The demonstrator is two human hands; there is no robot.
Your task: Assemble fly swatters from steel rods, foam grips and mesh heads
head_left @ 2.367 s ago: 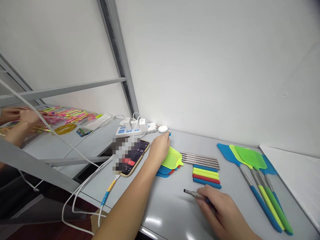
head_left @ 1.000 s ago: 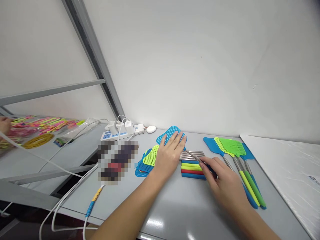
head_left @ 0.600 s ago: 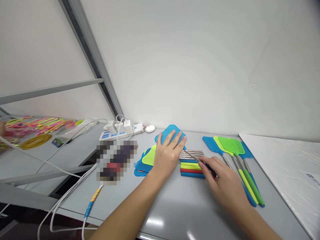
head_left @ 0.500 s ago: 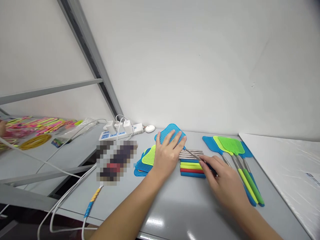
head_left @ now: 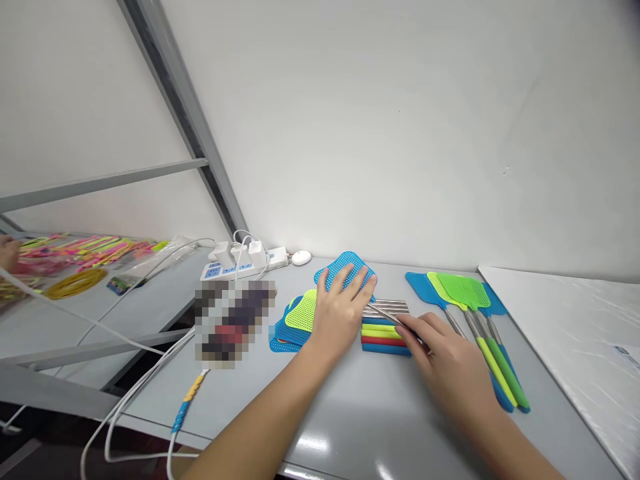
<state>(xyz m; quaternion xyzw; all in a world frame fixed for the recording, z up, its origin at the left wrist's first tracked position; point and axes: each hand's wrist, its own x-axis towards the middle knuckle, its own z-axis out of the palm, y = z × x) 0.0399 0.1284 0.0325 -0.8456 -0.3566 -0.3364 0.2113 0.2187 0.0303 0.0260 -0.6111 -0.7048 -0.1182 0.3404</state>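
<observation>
My left hand [head_left: 341, 310] lies over a blue perforated fly swatter head [head_left: 345, 263], fingers spread on its face and thumb hidden beneath, holding it. From this head a thin metal rod [head_left: 387, 312] slants down to my right hand [head_left: 445, 353], whose thumb and fingers are closed around it. Under the rod lie several bare metal rods [head_left: 397, 305] and a row of blue, yellow and red handle sleeves [head_left: 385, 338]. Left of my left hand is a pile of loose swatter heads [head_left: 301, 312], yellow on top of blue, partly covered by the hand.
Several whole fly swatters [head_left: 467, 293] lie fanned to the right, beside a white wrapped board [head_left: 565, 333]. A power strip [head_left: 243, 261] with white cables stands at the back left. A blurred patch [head_left: 235, 323] hides something. Another person's hand [head_left: 9, 253] shows at the far left.
The blue swatter head and my left hand have shifted slightly down and right in the picture. My right hand keeps its hold on the rod.
</observation>
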